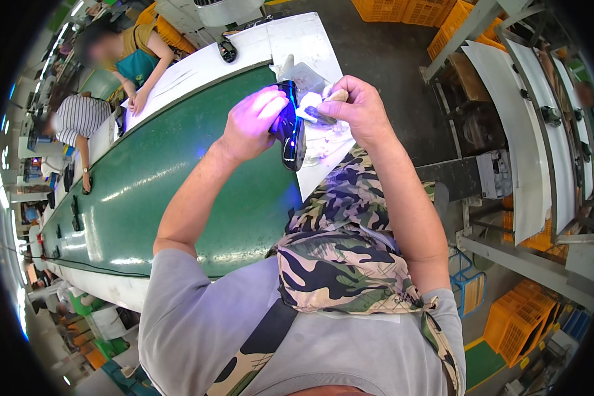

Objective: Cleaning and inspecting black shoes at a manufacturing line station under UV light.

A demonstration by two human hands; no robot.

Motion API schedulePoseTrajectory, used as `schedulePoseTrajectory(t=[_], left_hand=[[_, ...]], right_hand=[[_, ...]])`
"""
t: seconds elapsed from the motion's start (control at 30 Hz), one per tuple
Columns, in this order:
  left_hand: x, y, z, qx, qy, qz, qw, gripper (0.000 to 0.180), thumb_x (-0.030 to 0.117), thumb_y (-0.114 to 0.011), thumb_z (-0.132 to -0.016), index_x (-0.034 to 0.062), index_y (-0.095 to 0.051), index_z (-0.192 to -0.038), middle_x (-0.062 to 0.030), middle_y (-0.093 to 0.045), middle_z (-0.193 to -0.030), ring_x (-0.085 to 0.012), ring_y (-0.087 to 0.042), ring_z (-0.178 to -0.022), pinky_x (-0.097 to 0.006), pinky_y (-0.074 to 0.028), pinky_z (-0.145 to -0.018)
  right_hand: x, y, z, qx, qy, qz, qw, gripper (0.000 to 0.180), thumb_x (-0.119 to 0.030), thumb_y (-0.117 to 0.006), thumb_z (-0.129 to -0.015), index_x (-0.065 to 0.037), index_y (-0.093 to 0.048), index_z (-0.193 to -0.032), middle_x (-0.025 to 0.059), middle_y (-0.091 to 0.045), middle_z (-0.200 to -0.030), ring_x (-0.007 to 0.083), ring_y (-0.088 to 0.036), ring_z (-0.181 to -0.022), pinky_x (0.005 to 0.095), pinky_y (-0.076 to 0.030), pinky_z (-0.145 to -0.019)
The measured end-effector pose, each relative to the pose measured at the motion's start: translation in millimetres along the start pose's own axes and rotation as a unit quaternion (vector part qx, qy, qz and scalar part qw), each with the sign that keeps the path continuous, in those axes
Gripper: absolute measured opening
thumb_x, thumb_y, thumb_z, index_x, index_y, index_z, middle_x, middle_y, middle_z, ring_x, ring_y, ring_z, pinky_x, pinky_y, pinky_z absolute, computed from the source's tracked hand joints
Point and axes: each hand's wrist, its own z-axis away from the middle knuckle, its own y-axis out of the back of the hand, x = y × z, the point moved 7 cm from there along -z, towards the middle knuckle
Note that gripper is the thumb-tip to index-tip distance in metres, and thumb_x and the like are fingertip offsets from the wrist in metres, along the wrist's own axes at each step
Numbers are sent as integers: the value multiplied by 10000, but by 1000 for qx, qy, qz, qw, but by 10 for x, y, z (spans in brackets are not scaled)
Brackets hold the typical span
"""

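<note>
My left hand (252, 124) is closed around a glossy black shoe (292, 142), held tilted over the right edge of the green conveyor belt (178, 178). A bright violet-blue light falls on the shoe and fingers. Just right of the shoe, my right hand (364, 111) pinches a small whitish wad (311, 101) that looks like cloth. Glare hides its exact kind, and I cannot tell whether it touches the shoe. Beneath the hands lies a white work surface (318, 43) with a grey flat piece (305, 76) and crumpled whitish material on it.
Another black shoe (227, 50) stands on the white ledge beyond the belt. Two people, one in a teal apron (142, 65), one in a striped shirt (82, 119), work along the belt's far left side. A metal rack (521, 152) and orange crates (520, 320) stand to the right.
</note>
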Motion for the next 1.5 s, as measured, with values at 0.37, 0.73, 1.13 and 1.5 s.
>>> schedulePoseTrajectory(t=[0.37,0.73,1.13,1.5], left_hand=[[-53,-166,-84,-67,45,-5,997,460,10,-756,-640,36,-633,-1082,-141,-675,-1053,-341,-692,-911,-400,-584,-772],[-146,-349,28,-181,148,146,961,474,75,-870,-581,48,-655,-1003,-142,-673,-903,-322,-696,-823,-373,-565,-714],[-243,-660,444,-360,304,385,793,532,101,-909,-556,39,-670,-1027,-29,-709,-916,-119,-640,-841,-298,-537,-810],[-131,-763,632,-338,399,568,636,506,134,-887,-664,27,-643,-1094,21,-664,-965,-96,-604,-873,-279,-511,-822]], right_hand=[[-73,115,31,3,11,16,1000,223,-6,-827,-749,-39,-619,-823,-20,-602,-778,60,-554,-694,235,-486,-637],[-81,169,-5,33,21,12,999,213,-17,-824,-743,-44,-627,-822,-17,-608,-772,66,-553,-690,236,-470,-627],[-29,219,-58,62,54,19,996,222,-22,-825,-748,-50,-617,-822,-21,-605,-772,57,-542,-693,229,-463,-626],[121,253,-67,84,91,164,979,232,-57,-835,-739,-41,-610,-790,-20,-625,-758,50,-546,-706,234,-472,-633]])
